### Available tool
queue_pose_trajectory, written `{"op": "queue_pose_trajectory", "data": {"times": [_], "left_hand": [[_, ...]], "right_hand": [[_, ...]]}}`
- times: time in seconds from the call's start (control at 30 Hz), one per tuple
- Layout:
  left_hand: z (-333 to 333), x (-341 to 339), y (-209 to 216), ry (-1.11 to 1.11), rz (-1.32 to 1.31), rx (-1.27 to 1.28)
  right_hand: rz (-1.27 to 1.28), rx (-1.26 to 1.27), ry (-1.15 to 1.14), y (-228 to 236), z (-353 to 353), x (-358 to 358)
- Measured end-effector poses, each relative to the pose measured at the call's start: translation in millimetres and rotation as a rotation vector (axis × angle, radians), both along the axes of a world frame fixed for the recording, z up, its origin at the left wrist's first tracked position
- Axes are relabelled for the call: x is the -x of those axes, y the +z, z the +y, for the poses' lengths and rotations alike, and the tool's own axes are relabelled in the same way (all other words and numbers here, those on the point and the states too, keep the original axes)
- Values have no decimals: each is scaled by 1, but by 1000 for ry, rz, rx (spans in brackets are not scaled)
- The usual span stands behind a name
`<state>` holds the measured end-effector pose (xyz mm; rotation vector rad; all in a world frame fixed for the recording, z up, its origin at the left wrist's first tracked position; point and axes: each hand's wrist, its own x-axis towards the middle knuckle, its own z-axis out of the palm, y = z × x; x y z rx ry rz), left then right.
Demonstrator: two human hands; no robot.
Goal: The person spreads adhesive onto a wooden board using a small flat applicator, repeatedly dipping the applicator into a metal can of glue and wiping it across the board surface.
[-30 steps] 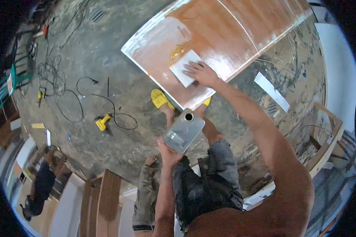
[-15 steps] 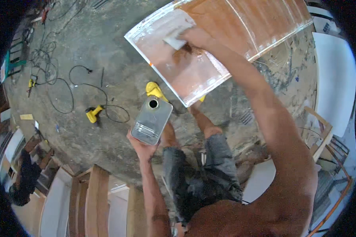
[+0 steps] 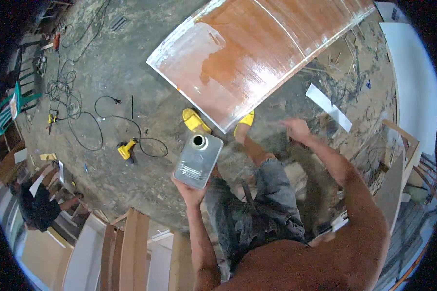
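My left hand [image 3: 192, 192] is closed around the lower end of a rectangular silver metal can [image 3: 198, 162]. Its round uncapped mouth [image 3: 198, 140] faces up, and the inside looks dark. Off to the right, my right hand [image 3: 297, 130] is over the floor, away from the panel, slightly blurred with a finger stretched out. No pad shows in it. Ahead lies a large orange-brown panel [image 3: 257, 53] with pale edges. A whitish wet-looking film [image 3: 192, 51] covers part of its near-left end, and light glares off the surface.
Yellow slippers [image 3: 194, 120] are on my feet by the panel's corner. A yellow power tool [image 3: 126, 149] and tangled cords [image 3: 68, 97] lie left. A white strip [image 3: 329, 107] lies right, near a large white sheet [image 3: 410, 82]. Another person [image 3: 36, 206] is at the far left.
My right hand has left the panel and drawn back right; the white pad it held is no longer visible. The can has shifted slightly right and down in the view.
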<state>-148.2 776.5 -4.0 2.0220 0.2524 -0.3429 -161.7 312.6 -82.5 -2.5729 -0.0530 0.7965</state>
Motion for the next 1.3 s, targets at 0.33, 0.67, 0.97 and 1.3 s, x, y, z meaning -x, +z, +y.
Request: {"op": "queue_pose_trajectory", "data": {"times": [0.33,0.67,0.97,1.3], "left_hand": [[5,6,23,-196,78,119],[176,-5,0,-128,54,-74],[320,-45,-16,112,-50,-96],[338,-65,2,-66,-46,-590]], "right_hand": [[-540,112,57,-39,145,-204],[-578,-248,-345,-48,205,-207],[-154,179,-341,-50,284,-241],[-346,21,-166,-24,313,-178]]}}
